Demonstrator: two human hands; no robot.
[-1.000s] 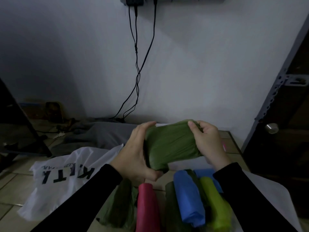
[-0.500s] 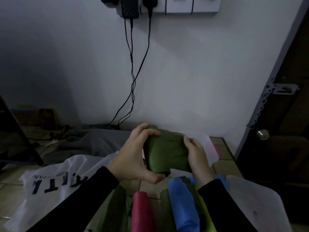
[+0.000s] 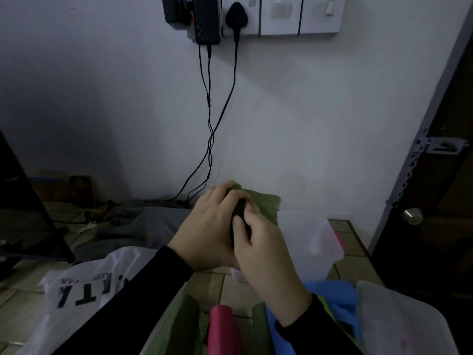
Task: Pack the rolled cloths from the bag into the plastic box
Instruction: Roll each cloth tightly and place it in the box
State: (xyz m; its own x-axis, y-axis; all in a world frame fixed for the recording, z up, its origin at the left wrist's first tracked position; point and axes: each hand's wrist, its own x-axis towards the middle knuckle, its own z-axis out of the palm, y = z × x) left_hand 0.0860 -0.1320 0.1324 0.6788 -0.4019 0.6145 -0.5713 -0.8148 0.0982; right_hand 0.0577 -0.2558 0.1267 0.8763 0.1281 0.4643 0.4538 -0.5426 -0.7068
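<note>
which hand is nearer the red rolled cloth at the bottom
Right. The right hand sits just above the red rolled cloth, its wrist beside it; the left hand is higher and further left, on the green cloth.

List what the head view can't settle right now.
- Green rolled cloth: mostly hidden by the left hand and right hand; exact grip unclear.
- Plastic box: contents unreadable; hazy translucent wall, near corner behind the hands.
- Pink roll and blue roll: cut off by the bottom edge, partly behind the sleeves.
- Bag: print partly hidden by the left sleeve.
</note>
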